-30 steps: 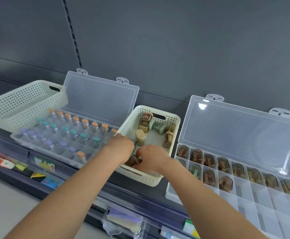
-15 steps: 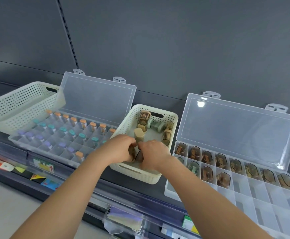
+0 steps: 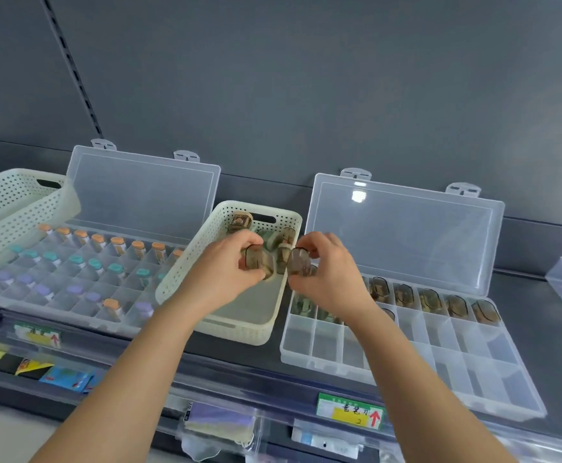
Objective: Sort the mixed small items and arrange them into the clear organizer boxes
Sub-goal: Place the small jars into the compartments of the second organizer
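A brown case [image 3: 255,259] is pinched in the left hand [image 3: 224,277] over the white basket [image 3: 239,334]; the right hand [image 3: 329,277] grips a second brown case [image 3: 298,262] just beside it; the right clear box [image 3: 456,357] holds similar cases in its far compartments; the left clear box [image 3: 139,198] holds capped vials [image 3: 96,264].

The small basket [image 3: 236,329] is matt cream perforated plastic. Right of it the organizer box [image 3: 406,359] is clear glossy plastic, its lid glinting; the left organizer box [image 3: 72,309] likewise. Above it, two brown pieces [image 3: 255,259] look smooth, translucent.
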{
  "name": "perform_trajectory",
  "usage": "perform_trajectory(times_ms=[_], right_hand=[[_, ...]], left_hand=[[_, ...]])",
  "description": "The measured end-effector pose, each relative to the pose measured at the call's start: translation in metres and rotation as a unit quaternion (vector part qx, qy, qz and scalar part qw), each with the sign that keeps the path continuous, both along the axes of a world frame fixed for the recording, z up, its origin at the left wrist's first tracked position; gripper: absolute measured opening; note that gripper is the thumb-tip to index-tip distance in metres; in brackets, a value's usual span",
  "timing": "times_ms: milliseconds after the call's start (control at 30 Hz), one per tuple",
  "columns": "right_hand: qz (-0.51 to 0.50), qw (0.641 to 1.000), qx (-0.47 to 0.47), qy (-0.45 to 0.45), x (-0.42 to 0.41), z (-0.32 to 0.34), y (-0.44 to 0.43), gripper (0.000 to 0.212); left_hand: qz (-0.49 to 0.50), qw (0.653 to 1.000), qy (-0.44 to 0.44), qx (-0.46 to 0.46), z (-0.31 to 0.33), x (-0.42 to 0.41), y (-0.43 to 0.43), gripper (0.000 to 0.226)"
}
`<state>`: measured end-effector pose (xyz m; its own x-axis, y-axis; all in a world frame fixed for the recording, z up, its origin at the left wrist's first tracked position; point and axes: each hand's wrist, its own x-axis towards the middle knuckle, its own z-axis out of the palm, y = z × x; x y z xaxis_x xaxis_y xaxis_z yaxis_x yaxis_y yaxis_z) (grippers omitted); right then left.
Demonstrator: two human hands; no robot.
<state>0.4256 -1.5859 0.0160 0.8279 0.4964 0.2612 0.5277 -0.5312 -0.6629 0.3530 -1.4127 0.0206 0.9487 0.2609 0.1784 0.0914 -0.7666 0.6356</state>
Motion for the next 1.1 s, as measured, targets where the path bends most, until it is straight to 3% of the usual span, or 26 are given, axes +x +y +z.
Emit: perform_trajectory(times_ms=[233, 533, 833, 1000, 1100], right_hand=[[-0.082, 0.997, -0.003, 0.001, 0.004, -0.001, -0.079, 0.039], [-0.193, 0.978, -0.083, 0.005, 0.002, -0.006, -0.172, 0.043], [-0.202, 0.970, -0.138, 0.013, 0.000, -0.023, -0.203, 0.038], [-0.183, 0.969, -0.168, -0.012, 0.006, -0.024, -0.202, 0.034], [-0.167, 0.969, -0.184, -0.011, 0.009, -0.022, -0.201, 0.032]], left_hand=[[-0.092, 0.995, -0.033, 0.008, 0.002, 0.021, -0.072, 0.047], [-0.205, 0.978, -0.026, 0.037, -0.010, 0.045, -0.166, 0.051], [-0.209, 0.970, -0.012, 0.127, -0.027, 0.060, -0.211, 0.051], [-0.191, 0.972, 0.017, 0.133, -0.035, 0.064, -0.212, 0.043], [-0.185, 0.969, 0.041, 0.160, -0.039, 0.065, -0.212, 0.052]])
